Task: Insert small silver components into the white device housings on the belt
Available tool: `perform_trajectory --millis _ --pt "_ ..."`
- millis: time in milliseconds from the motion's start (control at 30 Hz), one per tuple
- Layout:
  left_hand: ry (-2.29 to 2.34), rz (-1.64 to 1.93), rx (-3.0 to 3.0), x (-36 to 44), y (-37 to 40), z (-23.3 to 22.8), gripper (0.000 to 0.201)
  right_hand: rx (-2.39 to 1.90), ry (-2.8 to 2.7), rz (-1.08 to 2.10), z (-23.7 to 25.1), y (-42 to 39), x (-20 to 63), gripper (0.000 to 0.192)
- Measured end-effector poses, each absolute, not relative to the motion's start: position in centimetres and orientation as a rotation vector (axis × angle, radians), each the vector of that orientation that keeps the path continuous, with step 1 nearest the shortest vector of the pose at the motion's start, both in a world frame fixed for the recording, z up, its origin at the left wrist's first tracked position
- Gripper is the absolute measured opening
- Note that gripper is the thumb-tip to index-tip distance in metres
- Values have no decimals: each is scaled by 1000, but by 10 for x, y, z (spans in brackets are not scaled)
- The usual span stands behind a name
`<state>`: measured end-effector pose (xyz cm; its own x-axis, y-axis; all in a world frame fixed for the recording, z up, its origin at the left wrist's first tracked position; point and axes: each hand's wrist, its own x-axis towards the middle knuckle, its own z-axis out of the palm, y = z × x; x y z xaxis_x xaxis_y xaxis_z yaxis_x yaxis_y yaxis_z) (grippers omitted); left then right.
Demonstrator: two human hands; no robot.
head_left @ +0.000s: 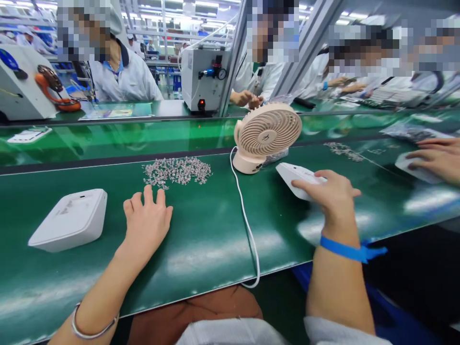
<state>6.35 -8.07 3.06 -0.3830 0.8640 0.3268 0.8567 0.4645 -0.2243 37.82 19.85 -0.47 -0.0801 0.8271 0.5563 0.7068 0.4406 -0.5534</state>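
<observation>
- The left hand (148, 218) lies flat on the green tabletop (201, 239), palm down, fingers spread — its grip is released, grasping nothing.
- Its fingertips sit just short of a heap of small silvery parts (177, 170).
- To its left, apart from it, a white casing (70, 219) rests on the tabletop.
- The right hand (328, 191) has its grip closed around a second white casing (297, 178), raised a little off the tabletop — just right of a beige desk fan (265, 135).
- The fan's white cable (247, 225) runs between the hands to the near edge.
- A co-worker's hand (436, 155) rests on another white piece at far right.
</observation>
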Motion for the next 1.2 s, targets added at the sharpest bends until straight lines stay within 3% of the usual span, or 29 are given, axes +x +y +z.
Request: perform_trajectory --millis 67,133,233,333,400,467,567,700,967,1200 --pt "-2318 -76 -1456 67 -80 33 40 -1313 -1898 291 7 154 368 36" --pt "-2334 -181 -1457 71 -78 35 39 -988 -2175 563 16 106 351 46" --pt "-2420 -350 -1520 73 -76 36 37 -407 -2560 710 29 54 312 64" --pt "-2547 -471 -1722 72 -74 36 38 -209 -2726 843 34 45 272 73" --pt "-2611 -480 -1848 71 -73 35 39 -194 -2694 1002 31 62 249 69" --pt "-2651 -444 -1890 71 -73 35 40 -327 -2557 1084 23 89 228 45" --pt "-2676 -389 -1871 70 -72 34 40 -770 -2371 815 3 128 203 13" --pt "-2687 -376 -1888 68 -71 34 42 -865 -2318 630 -20 151 186 21" --pt "-2752 -291 -1877 66 -70 37 45 -734 -2481 384 -23 150 186 16" --pt "-2821 -317 -1861 61 -72 45 50 -764 -2540 410 -18 147 184 13"
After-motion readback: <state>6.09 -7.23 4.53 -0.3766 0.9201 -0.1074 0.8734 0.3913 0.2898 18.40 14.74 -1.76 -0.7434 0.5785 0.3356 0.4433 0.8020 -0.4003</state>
